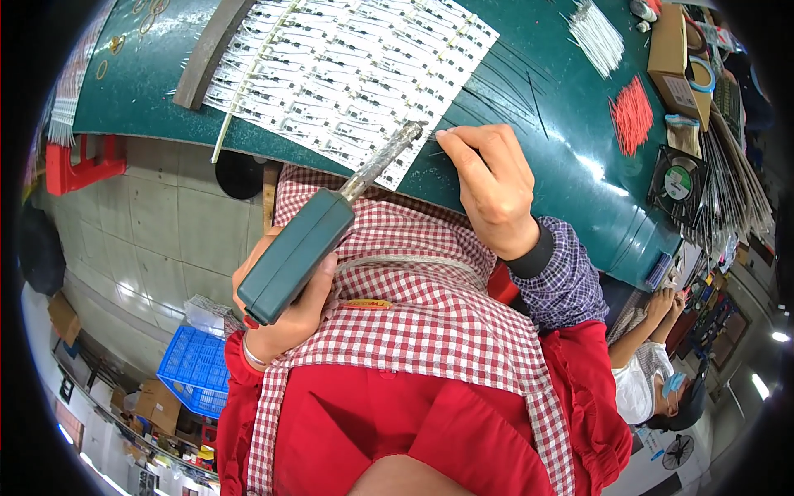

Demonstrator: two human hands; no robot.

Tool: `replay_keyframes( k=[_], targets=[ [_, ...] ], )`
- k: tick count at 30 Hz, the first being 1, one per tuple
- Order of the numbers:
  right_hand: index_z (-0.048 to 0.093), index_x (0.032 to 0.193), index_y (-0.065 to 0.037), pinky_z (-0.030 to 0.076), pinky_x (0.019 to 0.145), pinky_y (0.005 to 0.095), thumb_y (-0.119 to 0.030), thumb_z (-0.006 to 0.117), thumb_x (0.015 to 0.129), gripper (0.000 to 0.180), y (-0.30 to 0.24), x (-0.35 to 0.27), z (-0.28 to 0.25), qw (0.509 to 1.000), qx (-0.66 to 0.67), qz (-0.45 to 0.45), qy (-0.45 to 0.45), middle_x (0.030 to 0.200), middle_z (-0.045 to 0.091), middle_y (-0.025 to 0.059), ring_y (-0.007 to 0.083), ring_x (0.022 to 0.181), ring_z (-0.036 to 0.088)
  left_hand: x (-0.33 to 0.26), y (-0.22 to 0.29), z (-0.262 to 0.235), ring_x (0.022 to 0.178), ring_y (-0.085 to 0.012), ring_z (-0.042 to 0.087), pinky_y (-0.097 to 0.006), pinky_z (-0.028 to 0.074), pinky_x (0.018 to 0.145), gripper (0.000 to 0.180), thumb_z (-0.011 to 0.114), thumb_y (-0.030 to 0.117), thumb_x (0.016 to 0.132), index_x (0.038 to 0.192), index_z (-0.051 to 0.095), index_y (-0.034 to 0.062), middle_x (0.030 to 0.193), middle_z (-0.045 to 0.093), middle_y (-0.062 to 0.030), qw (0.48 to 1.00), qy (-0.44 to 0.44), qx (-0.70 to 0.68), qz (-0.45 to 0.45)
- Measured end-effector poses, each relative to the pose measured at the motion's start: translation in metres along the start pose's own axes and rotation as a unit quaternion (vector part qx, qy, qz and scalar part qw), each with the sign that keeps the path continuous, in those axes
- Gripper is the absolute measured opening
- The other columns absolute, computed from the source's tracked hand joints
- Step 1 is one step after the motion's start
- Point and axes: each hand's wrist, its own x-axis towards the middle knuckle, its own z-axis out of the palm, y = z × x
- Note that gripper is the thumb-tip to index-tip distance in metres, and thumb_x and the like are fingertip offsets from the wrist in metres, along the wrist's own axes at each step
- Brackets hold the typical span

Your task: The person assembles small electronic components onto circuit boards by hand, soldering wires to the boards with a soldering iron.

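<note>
My left hand (302, 318) is wrapped around the dark green handle of a soldering iron (298, 256). Its metal barrel points up and to the right, and the tip lies over the right edge of a white panel of small circuit boards (347, 78). Many short wires and dark components sit in rows across that panel. Just right of the tip, my right hand (496, 186) pinches the end of a thin wire (433, 135) between thumb and forefinger. Whether tip and wire touch is too small to tell. Thin black wires (509, 91) lie loose beyond my right hand.
On the green table (579, 107) lie a bundle of white wires (597, 37) and one of red wires (632, 116). A dark bar (211, 54) rests along the panel's left side. A small fan (678, 183) and a cardboard box (668, 62) stand right. Another person (653, 380) works at far right.
</note>
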Motion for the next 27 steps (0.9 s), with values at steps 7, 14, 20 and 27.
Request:
replay_keyframes(
  k=[7, 14, 20, 27],
  targets=[
    [0.065, 0.096, 0.003, 0.050, 0.061, 0.0321, 0.004, 0.064, 0.063, 0.034, 0.003, 0.001, 0.001, 1.000, -0.005, 0.011, -0.007, 0.087, 0.061, 0.0105, 0.0248, 0.076, 0.058, 0.004, 0.000, 0.002, 0.081, -0.0280, 0.069, -0.033, 0.055, 0.069, 0.022, 0.074, 0.001, 0.076, 0.096, 0.068, -0.0061, 0.093, 0.067, -0.0183, 1.000, 0.004, -0.015, -0.003],
    [0.065, 0.097, 0.003, 0.050, 0.061, 0.0320, 0.005, 0.064, 0.063, 0.034, 0.003, 0.001, 0.001, 1.000, -0.007, 0.010, -0.008, 0.087, 0.061, 0.0102, 0.0248, 0.076, 0.058, 0.013, 0.003, 0.006, 0.074, -0.0260, 0.066, -0.032, 0.053, 0.065, 0.020, 0.074, -0.001, 0.074, 0.093, 0.068, -0.0054, 0.090, 0.067, -0.0163, 0.999, -0.012, -0.003, 0.042],
    [0.065, 0.097, 0.003, 0.050, 0.060, 0.0318, 0.005, 0.064, 0.062, 0.035, 0.002, 0.001, 0.000, 1.000, -0.007, 0.005, -0.002, 0.087, 0.061, 0.0101, 0.0245, 0.076, 0.058, 0.011, 0.002, 0.007, 0.073, -0.0252, 0.065, -0.031, 0.052, 0.064, 0.018, 0.073, -0.002, 0.073, 0.091, 0.069, -0.0053, 0.088, 0.067, -0.0150, 0.999, -0.011, 0.011, 0.051],
    [0.065, 0.096, 0.003, 0.050, 0.060, 0.0316, 0.004, 0.065, 0.063, 0.034, 0.004, 0.002, 0.001, 1.000, -0.013, 0.006, 0.001, 0.087, 0.061, 0.0101, 0.0241, 0.075, 0.058, 0.000, 0.004, 0.000, 0.085, -0.0231, 0.069, -0.032, 0.054, 0.073, 0.021, 0.071, 0.004, 0.084, 0.103, 0.068, -0.0055, 0.099, 0.069, -0.0162, 0.998, 0.002, -0.060, -0.003]
  ],
)
